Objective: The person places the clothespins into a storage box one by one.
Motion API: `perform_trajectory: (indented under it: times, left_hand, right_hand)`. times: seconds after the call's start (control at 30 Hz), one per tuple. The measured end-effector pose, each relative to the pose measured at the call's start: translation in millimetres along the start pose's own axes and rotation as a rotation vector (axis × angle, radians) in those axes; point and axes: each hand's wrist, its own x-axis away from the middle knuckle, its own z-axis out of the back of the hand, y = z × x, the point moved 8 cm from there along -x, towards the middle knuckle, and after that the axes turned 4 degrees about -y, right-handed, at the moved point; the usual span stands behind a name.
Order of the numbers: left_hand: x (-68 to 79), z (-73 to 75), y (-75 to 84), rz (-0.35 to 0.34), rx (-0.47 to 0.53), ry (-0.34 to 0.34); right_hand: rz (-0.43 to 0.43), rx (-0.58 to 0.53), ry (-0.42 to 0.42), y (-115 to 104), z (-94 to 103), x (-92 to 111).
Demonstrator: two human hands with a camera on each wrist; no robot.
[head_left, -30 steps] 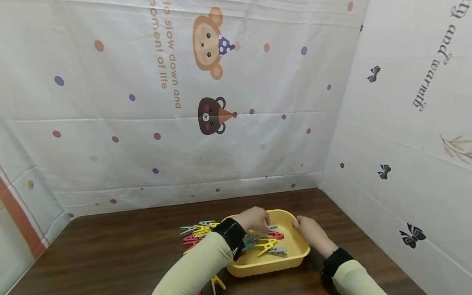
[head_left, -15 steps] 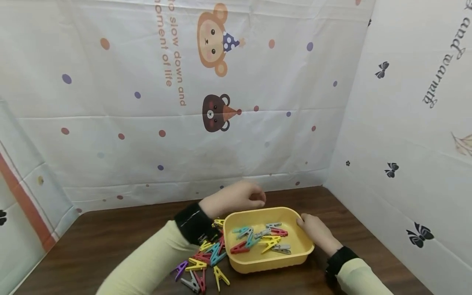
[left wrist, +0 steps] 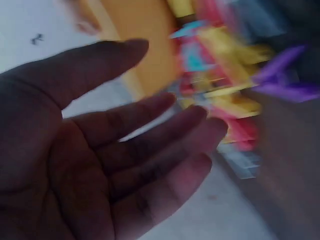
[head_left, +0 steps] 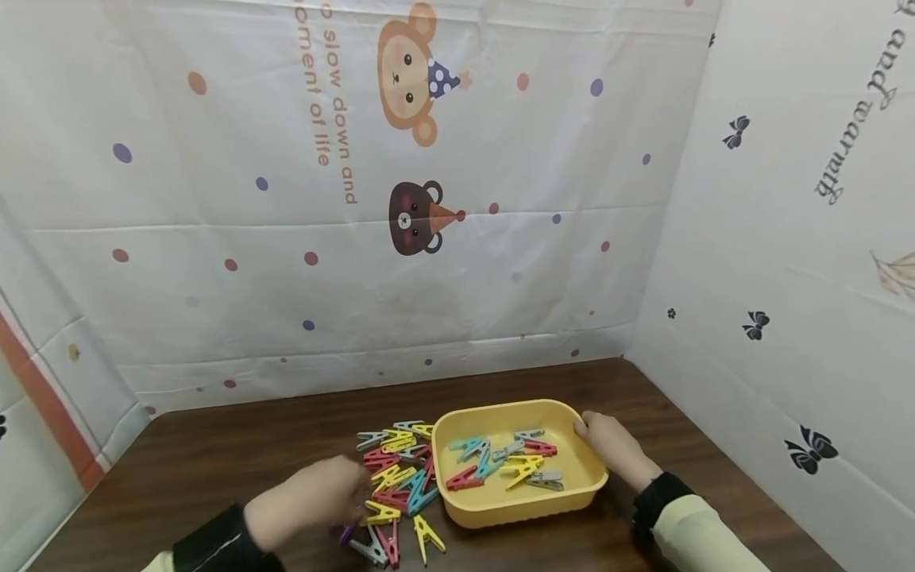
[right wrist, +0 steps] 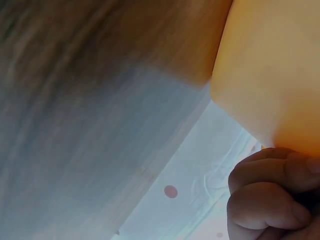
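Observation:
My left hand (head_left: 313,499) hovers at the left side of a loose pile of plastic clothespins (head_left: 393,477). In the left wrist view its fingers are spread and relaxed, with nothing in the palm; a purple clothespin (left wrist: 287,82) lies beyond the fingertips. My right hand (head_left: 613,446) grips the right rim of a yellow plastic basin (head_left: 525,515), thumb over the edge and the other fingers curled outside. Several clothespins lie in the basin, among them a red clothespin (head_left: 465,478), a yellow clothespin (head_left: 524,467) and a grey clothespin (head_left: 546,481).
The pile sits against the basin's left wall on a dark brown wooden table (head_left: 236,453). A white printed curtain (head_left: 472,302) hangs behind the table, and another printed sheet (head_left: 715,381) stands along its right side.
My left hand was over the basin's inside, then lifted out and swung left and nearer to the pile. My right hand stays on the basin rim. The pile came into fuller view.

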Motion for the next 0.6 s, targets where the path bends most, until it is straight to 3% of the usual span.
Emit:
perform_trajectory:
  times: [0.13,0.2,0.3,0.37,0.43,0.6]
  left_hand:
    - [-6.2,-37.4,-52.0,-0.029,0.035,0.016]
    - [-16.4,-57.4,-79.1,-0.039,-0.007,0.02]
    - [-27.0,-76.1,-104.4,-0.02,-0.014,0.05]
    - [-31.1,-83.0,-109.9,-0.05,-0.037,0.061]
    - [-29.6,-81.5,-105.0,-0.029,-0.004,0.055]
    - [-16.4,-62.5,-73.9,0.022,0.039,0.069]
  right_hand:
    - [-0.006,0.001,-0.007,-2,-0.6,0]
    - [-0.004,0.008,-0.006,-2,-0.6,-1]
    - [-0.006,0.012,-0.009,-2,-1.2,-1]
    - [-0.008,0.017,-0.009,-2,-1.4,-2]
    - [-0.01,0.02,-0.007,-1,-1.3,-1]
    - [-0.01,0.002,-0.003,-1,-2.0,0]
